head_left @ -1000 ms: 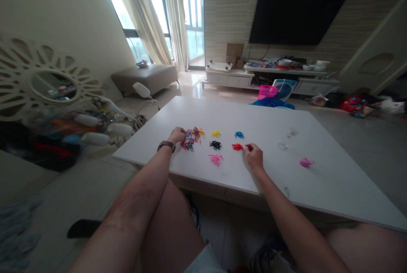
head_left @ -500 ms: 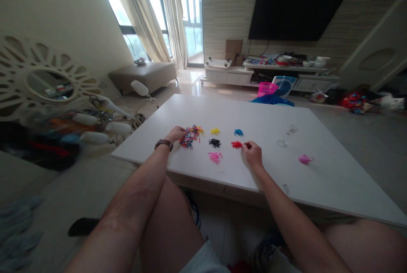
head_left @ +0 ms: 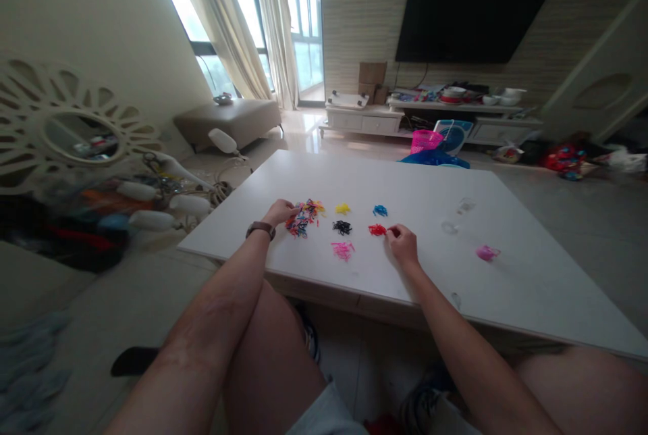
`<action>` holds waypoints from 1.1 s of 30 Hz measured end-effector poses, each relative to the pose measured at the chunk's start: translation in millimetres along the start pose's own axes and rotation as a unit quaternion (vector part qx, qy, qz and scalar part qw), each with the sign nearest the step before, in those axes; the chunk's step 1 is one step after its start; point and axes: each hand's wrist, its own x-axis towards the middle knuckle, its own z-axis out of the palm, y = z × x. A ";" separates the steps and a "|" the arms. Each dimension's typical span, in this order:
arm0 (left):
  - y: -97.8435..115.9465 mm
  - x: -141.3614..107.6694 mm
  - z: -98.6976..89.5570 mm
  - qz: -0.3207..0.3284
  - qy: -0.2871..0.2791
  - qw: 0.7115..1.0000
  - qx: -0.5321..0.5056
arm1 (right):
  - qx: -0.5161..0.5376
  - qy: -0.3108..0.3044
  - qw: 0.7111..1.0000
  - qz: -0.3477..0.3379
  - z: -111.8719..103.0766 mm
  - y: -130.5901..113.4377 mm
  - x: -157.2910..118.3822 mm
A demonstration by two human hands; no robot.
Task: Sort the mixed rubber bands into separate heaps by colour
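Note:
On the white table (head_left: 435, 188) lies a mixed multicoloured pile (head_left: 304, 220) of small pieces. My left hand (head_left: 281, 211) is at the pile's left edge, fingers pinched; what they hold is too small to make out. To the right are separate heaps: yellow (head_left: 343, 209), black (head_left: 343, 227), pink (head_left: 343, 250), blue (head_left: 380, 210) and red (head_left: 376, 229). My right hand (head_left: 402, 243) rests beside the red heap, thumb and forefinger pressed together at its right edge; anything between them is hidden.
Clear small containers (head_left: 449, 227) and a pink object (head_left: 487, 253) sit on the table's right side. A small clear item (head_left: 456, 300) lies near the front edge. Beyond the table stand a pink basket (head_left: 426, 141) and a blue-and-white fan-like object (head_left: 453, 134).
My left hand has shifted very slightly over the mixed pile's edge. My right hand stays beside the red heap, and the heaps look the same.

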 end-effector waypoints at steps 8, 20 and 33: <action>8.0 -7.8 -1.1 -0.005 -0.015 0.998 -0.064 | -0.008 -0.005 1.000 0.003 -0.8 -0.8 0.2; 26.2 -21.5 5.1 0.088 -0.121 0.985 -0.081 | -0.007 -0.008 1.000 -0.001 0.1 1.3 1.1; 60.8 -27.0 54.7 0.173 -0.314 0.919 -0.164 | -0.022 0.010 0.986 -0.163 -1.3 -25.2 -18.1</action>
